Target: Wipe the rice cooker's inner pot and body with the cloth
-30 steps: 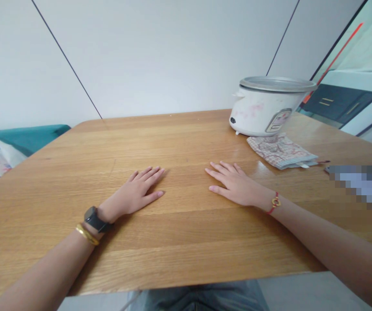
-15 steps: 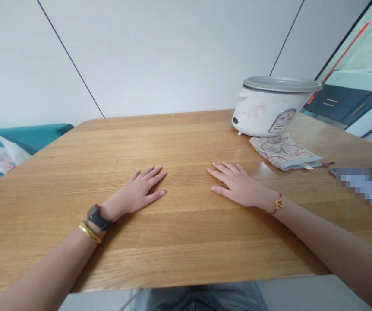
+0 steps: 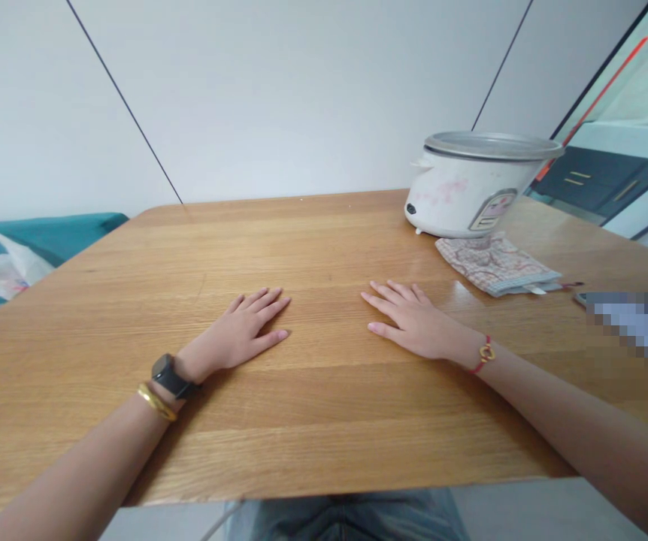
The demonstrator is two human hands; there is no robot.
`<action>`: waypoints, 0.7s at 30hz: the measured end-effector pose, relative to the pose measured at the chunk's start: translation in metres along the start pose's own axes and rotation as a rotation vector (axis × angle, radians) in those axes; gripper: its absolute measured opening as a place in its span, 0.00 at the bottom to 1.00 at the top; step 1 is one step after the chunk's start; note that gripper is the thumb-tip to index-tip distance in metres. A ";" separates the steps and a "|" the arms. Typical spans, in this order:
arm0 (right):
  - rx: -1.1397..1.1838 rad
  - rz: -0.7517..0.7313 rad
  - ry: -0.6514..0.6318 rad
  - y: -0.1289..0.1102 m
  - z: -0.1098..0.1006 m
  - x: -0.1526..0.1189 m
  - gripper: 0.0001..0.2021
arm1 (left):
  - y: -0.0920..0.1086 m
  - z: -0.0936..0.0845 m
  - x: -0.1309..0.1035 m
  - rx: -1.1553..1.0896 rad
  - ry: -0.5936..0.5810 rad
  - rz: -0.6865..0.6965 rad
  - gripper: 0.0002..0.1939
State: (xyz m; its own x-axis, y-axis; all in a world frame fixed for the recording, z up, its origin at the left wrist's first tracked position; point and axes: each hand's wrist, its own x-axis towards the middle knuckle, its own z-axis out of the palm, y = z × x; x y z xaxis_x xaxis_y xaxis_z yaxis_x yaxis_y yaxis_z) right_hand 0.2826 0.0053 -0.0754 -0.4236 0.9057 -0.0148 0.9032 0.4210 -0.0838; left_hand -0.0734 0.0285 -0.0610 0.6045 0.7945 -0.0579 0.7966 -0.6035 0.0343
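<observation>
My left hand point(image 3: 241, 330) lies palm down on the wooden table point(image 3: 301, 421), fingers spread and holding nothing. A dark watch point(image 3: 174, 377) and a gold bangle point(image 3: 156, 403) circle that wrist. Flat on the same tabletop, to the right, rests my right hand point(image 3: 411, 321), also open, with a red cord bracelet point(image 3: 487, 352) at the wrist. Beyond the right hand lies a folded patterned cloth point(image 3: 496, 264), the thing nearest to it. Behind the cloth stands a white rice cooker point(image 3: 470, 191) with a grey metal rim on top. Neither hand touches them.
A blurred-out flat object point(image 3: 640, 319) lies at the table's right side. At the far left, a white plastic bag point(image 3: 11, 267) rests against a teal surface point(image 3: 76, 233) beside the table. A pale wall point(image 3: 301, 98) stands behind the table's far edge.
</observation>
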 end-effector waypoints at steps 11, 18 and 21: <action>-0.022 -0.008 0.012 0.000 0.003 0.000 0.34 | -0.002 0.003 -0.001 0.005 0.008 0.004 0.37; -0.107 -0.065 0.070 -0.001 0.008 -0.001 0.32 | -0.001 0.002 -0.001 0.005 0.007 0.002 0.37; -0.130 -0.080 0.073 -0.001 0.007 0.000 0.32 | -0.001 0.003 -0.001 0.006 0.006 0.001 0.37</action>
State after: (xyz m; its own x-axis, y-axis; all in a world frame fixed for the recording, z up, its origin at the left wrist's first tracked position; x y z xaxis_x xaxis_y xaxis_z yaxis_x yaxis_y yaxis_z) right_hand 0.2812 0.0041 -0.0824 -0.4928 0.8681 0.0591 0.8701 0.4906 0.0479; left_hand -0.0746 0.0284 -0.0636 0.6053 0.7943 -0.0517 0.7960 -0.6047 0.0282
